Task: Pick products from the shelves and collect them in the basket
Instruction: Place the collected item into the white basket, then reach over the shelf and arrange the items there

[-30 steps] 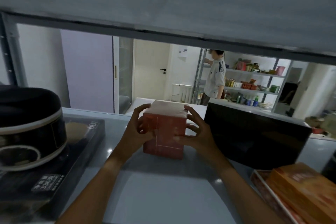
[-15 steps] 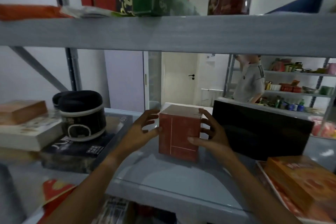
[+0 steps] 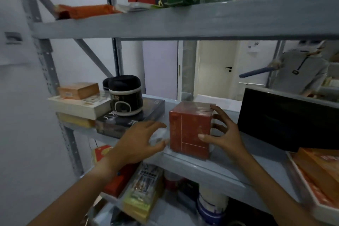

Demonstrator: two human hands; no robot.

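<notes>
A red cube-shaped box (image 3: 189,130) in clear wrap stands near the front edge of the grey middle shelf (image 3: 220,169). My right hand (image 3: 222,134) grips its right side, with the fingers curled over the far top corner and the thumb on the front face. My left hand (image 3: 141,141) hovers just left of the box with its fingers spread; its thumb tip is close to the box's lower left edge. No basket is in view.
A large black box (image 3: 286,119) stands right of the red box. On the left, a black round tin (image 3: 126,95) sits on a dark flat box (image 3: 132,121). Orange boxes (image 3: 321,170) lie at the right. Beyond the shelf is a person (image 3: 304,71).
The red box has come forward to the shelf's front edge. My left hand has come off its left side and spread open; my right hand still holds it. The view has pulled back.
</notes>
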